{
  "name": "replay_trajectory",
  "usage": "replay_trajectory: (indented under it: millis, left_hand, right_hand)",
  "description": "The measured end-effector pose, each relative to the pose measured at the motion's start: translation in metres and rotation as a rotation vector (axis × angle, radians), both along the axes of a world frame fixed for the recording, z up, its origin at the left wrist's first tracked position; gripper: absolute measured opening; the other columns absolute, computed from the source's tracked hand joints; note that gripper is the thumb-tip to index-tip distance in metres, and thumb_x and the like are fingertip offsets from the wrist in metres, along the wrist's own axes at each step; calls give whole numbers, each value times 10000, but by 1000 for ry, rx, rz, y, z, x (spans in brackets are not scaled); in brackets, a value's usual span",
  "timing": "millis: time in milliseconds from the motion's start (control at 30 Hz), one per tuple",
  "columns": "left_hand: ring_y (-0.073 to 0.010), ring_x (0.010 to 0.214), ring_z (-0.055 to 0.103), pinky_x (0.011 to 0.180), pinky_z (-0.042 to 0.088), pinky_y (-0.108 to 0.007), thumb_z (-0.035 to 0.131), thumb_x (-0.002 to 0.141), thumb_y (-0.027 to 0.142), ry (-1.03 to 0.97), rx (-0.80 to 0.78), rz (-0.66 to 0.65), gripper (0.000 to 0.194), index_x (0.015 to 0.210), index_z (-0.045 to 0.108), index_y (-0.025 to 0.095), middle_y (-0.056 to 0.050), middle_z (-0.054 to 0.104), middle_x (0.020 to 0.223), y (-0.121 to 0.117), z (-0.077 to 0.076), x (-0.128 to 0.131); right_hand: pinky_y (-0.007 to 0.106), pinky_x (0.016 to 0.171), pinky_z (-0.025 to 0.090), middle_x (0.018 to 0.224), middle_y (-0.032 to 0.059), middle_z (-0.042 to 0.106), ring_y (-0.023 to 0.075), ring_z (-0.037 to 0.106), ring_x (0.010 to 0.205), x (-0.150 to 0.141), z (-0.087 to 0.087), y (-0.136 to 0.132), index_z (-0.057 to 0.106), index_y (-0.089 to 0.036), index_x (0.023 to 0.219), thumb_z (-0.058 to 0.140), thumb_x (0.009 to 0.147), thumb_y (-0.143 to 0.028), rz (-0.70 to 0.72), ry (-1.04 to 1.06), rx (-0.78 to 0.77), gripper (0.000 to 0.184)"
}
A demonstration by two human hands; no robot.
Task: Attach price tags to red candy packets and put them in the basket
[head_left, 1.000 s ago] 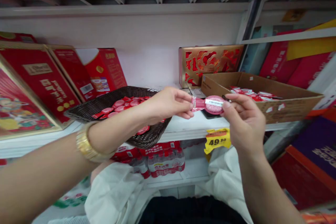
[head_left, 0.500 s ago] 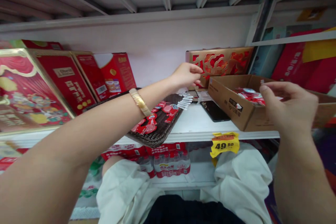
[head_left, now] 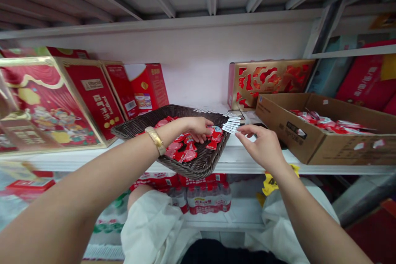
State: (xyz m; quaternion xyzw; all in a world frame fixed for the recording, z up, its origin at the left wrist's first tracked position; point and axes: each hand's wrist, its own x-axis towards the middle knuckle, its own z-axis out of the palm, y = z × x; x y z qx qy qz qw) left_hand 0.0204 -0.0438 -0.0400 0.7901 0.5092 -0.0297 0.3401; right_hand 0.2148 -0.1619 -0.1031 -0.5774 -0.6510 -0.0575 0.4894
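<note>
A dark woven basket (head_left: 198, 169) on the white shelf holds several red, bow-shaped sweet packets (head_left: 189, 156). My left hand (head_left: 199, 129) is low inside it, fingers loosely bent and apart. Its fingertips are beside a red packet with a round pale emblem (head_left: 215, 135); a firm hold does not show. Small white labels (head_left: 231, 123) are stuck in a row along the basket's right rim. At the near end of that row, my right hand (head_left: 258, 142) has thumb and forefinger pinched together at a label's end.
An open cardboard carton (head_left: 312, 144) with more red packets stands on the right. Partly behind my right hand lies a dark phone (head_left: 283, 145). Red gift boxes (head_left: 89, 95) line the left, and a gold-red box (head_left: 269, 80) the back. Wrapped bottles (head_left: 208, 199) sit below.
My left hand has dropped from above the basket's right side down among the packets. My right hand has swung left from over the carton to the labels. The view has shifted slightly.
</note>
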Motion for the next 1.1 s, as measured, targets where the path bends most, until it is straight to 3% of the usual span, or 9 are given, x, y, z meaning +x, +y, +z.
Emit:
replay_trajectory:
  millis: [133,367,467,600,667,833,967,1100]
  left_hand:
    - [-141,664,711,690,583,-264,563,894,178,-38,-76,25,612,1480,387,204,-98,758,949,1,-2,0]
    - [-107,544,633,607,548,-207,669,811,206,-196,-85,78,566,1356,518,216,32,659,668,-1,-16,-1]
    - [-88,518,580,546,501,-175,720,769,265,-275,-69,77,320,1073,677,178,37,632,629,-1,-16,-3]
    - [-51,414,419,424,360,-159,770,679,208,-319,-35,73,113,741,708,137,46,581,520,3,-16,-7]
    - [-58,418,423,437,355,-177,784,630,158,-341,-41,63,139,755,728,132,40,603,522,4,-15,-8]
    - [-89,531,544,566,436,-204,743,635,91,-448,-107,16,447,1074,719,170,39,670,619,3,-7,-10]
    - [-99,576,595,582,457,-215,719,703,138,-514,-165,-16,191,894,719,118,-21,686,653,-5,5,-14]
    - [-102,622,632,592,470,-214,702,760,176,-662,-237,-74,172,923,689,125,-38,697,718,-19,18,-10]
  right_hand:
    - [315,707,488,760,23,760,196,687,676,-6,-6,5,776,-251,908,673,805,-379,-50,-33,-38,194]
    - [304,671,492,768,30,776,199,703,660,-8,-11,7,789,-260,889,654,836,-369,-69,-73,10,182]
    - [312,693,505,804,35,784,205,712,685,-10,-11,8,789,-263,859,646,839,-351,-67,-68,35,169]
    - [321,707,511,790,39,783,215,716,698,-12,-10,9,788,-262,821,637,835,-332,-67,-53,73,167]
    - [326,709,508,776,41,781,220,718,700,-12,-8,9,787,-256,808,629,837,-320,-66,-41,87,173]
    - [337,718,507,763,45,778,220,719,696,-13,-5,5,784,-236,789,621,838,-314,-51,1,128,187]
    - [342,744,519,810,49,786,218,722,737,-15,-2,-6,787,-218,814,661,818,-321,21,190,203,163]
    - [328,677,522,808,47,784,216,710,729,-16,-3,-20,792,-213,826,719,783,-348,33,375,233,159]
